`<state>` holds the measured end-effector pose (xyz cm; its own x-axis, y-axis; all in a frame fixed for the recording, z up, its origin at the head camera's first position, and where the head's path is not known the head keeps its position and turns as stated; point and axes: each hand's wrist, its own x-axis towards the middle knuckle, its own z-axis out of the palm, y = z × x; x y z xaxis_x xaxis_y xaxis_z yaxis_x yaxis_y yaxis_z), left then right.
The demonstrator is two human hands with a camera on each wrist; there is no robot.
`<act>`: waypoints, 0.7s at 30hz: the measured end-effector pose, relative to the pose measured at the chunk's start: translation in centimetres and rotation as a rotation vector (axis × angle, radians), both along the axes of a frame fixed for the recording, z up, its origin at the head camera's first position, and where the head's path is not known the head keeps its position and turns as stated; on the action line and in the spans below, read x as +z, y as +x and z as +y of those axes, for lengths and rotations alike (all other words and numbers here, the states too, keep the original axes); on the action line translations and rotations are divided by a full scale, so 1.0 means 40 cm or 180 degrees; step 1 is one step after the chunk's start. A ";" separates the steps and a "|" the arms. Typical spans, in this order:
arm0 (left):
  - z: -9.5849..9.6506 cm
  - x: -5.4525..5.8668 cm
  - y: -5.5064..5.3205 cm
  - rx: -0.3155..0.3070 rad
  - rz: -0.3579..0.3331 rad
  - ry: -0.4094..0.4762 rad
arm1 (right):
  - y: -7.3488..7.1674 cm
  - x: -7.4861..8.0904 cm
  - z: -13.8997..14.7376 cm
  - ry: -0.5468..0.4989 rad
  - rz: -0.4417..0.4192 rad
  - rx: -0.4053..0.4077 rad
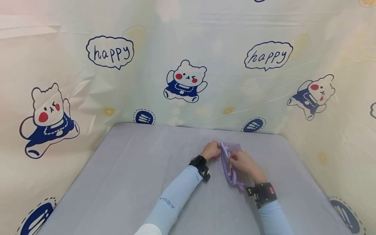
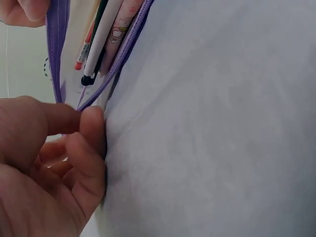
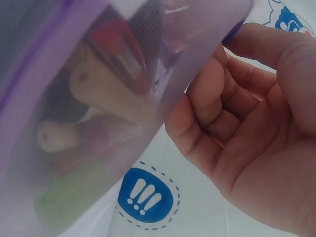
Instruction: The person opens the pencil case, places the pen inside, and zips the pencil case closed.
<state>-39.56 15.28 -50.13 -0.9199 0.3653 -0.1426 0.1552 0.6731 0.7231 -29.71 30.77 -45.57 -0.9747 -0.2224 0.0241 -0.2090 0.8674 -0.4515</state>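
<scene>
A purple see-through pencil case (image 1: 239, 179) stands on the bed-like grey surface, its zip (image 2: 118, 69) undone. My left hand (image 1: 211, 150) pinches the far corner, where the zip's two sides meet. With thumb and finger, my right hand (image 1: 243, 161) grips the upper edge of the opening and holds it apart. Inside, the left wrist view shows a white pen (image 2: 102, 44) with a dark tip, a pink printed pen (image 2: 123, 29) and a red-ended stick (image 2: 81, 57). Through the cloudy side, the right wrist view shows a green item (image 3: 69, 197) and beige rounded ends (image 3: 94, 89), blurred.
Grey cloth (image 1: 141, 169) covers the flat surface under both arms. A pale curtain (image 1: 223, 29) printed with bears and "happy" bubbles hangs behind it and at both sides. Black wrist cameras (image 1: 200, 164) are strapped over light blue sleeves (image 1: 176, 189).
</scene>
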 end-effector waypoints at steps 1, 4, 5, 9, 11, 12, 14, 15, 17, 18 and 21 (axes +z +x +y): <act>0.001 -0.002 0.000 -0.0004 0.0035 -0.0011 | -0.001 -0.002 -0.001 0.0001 -0.0018 -0.0001; 0.003 -0.007 -0.002 0.0007 0.0076 -0.0014 | -0.002 -0.007 0.000 -0.0019 -0.0011 0.0045; 0.003 -0.009 -0.002 0.0025 0.0074 -0.0002 | -0.002 -0.009 0.003 -0.0021 0.0017 0.0060; -0.002 -0.016 -0.002 0.0083 0.0006 0.0109 | -0.005 -0.011 0.016 -0.0077 0.0098 0.0046; -0.005 -0.020 0.001 0.0070 -0.0029 0.0149 | -0.008 -0.012 0.025 -0.0090 0.0053 0.0026; -0.006 -0.023 0.004 0.0053 -0.0029 0.0160 | -0.011 -0.011 0.028 -0.0102 0.0009 0.0008; -0.008 -0.027 0.009 0.0015 -0.0024 0.0163 | -0.023 -0.011 0.035 -0.0057 -0.0062 -0.0022; -0.008 -0.029 0.011 -0.0001 -0.0012 0.0180 | -0.032 -0.008 0.036 -0.0016 -0.0084 -0.0023; -0.009 -0.030 0.013 -0.0016 0.0005 0.0205 | -0.056 0.001 0.033 0.0071 -0.0116 -0.0029; -0.010 -0.030 0.013 -0.0014 0.0017 0.0215 | -0.071 0.006 0.031 0.0134 -0.0125 -0.0032; -0.014 -0.028 0.008 0.0022 0.0018 0.0257 | -0.120 0.026 0.019 0.0299 -0.0146 0.0048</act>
